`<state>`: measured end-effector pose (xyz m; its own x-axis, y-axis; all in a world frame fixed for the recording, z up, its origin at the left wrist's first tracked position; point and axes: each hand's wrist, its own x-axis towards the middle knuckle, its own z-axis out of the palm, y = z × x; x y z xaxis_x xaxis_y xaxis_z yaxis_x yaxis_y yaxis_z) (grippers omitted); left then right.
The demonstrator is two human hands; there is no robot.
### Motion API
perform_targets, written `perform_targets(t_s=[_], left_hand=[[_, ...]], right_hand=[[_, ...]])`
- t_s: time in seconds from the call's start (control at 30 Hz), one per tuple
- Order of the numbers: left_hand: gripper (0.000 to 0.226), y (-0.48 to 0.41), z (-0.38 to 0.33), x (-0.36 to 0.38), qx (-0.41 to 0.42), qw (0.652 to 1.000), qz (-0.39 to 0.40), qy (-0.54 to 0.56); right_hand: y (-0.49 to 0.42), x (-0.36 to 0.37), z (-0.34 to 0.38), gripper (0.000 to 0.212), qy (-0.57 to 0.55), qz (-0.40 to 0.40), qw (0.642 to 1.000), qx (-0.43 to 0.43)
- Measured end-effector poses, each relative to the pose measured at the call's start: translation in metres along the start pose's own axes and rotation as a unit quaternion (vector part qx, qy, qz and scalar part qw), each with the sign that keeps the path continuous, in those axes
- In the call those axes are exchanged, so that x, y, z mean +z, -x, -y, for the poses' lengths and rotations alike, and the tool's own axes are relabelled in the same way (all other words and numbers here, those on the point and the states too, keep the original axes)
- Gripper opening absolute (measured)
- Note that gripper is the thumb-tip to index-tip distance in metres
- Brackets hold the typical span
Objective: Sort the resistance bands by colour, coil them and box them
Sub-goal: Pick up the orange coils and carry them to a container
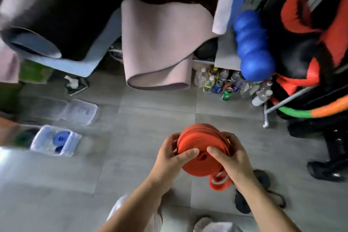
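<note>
Orange coiled band [199,147], flat face toward the camera, gripped by left hand [174,158] and right hand [231,160].

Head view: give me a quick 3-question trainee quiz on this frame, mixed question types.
1. True or false: the left hand and right hand both grip the red coil.
2. The stored coil in the clear box on the floor is: A green, B blue, C yellow.
3. Fill in: the red band's loose loop hangs beneath the ___ hand.
Key: 1 true; 2 B; 3 right.
</note>
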<state>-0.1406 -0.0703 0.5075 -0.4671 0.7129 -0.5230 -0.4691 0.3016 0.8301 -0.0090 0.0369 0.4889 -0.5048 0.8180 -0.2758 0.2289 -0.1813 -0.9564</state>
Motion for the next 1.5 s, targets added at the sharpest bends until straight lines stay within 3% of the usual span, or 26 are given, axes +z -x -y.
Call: perform_targets(t_s=[0.13,0.27,0.53,0.63,0.77,0.97,1.23,1.4,1.5], left_hand=[[0.064,0.088,-0.072,-0.042,-0.006,0.998,-0.066,0.019],[0.051,0.159,-0.113,-0.098,0.003,0.991,-0.122,0.047],[0.061,0.263,-0.143,-0.285,0.015,0.976,-0.203,0.078],[0.05,0.293,-0.15,-0.375,0.028,0.973,-0.214,0.084],[0.039,0.311,-0.172,-0.48,0.03,0.971,-0.225,0.076],[0.032,0.292,-0.207,-0.604,0.041,0.967,-0.24,0.071],[0.074,0.292,-0.261,-0.784,0.043,0.94,-0.316,0.12],[0.081,0.305,-0.271,-0.91,0.05,0.922,-0.357,0.145],[0.069,0.311,-0.276,-0.997,0.049,0.924,-0.355,0.133]], right_hand=[[0.05,0.049,0.093,0.056,0.036,0.085,0.996,-0.004],[0.089,0.111,0.152,0.049,0.068,0.154,0.986,-0.006],[0.158,0.311,0.186,0.07,0.124,0.262,0.957,-0.016],[0.184,0.405,0.197,0.071,0.129,0.299,0.945,-0.03],[0.205,0.511,0.206,0.058,0.137,0.313,0.94,-0.023],[0.182,0.647,0.219,0.061,0.143,0.316,0.938,-0.027],[0.159,0.857,0.255,0.072,0.158,0.414,0.896,-0.029],[0.174,0.993,0.264,0.066,0.172,0.461,0.87,-0.026],[0.189,1.081,0.254,0.075,0.156,0.459,0.874,-0.015]])
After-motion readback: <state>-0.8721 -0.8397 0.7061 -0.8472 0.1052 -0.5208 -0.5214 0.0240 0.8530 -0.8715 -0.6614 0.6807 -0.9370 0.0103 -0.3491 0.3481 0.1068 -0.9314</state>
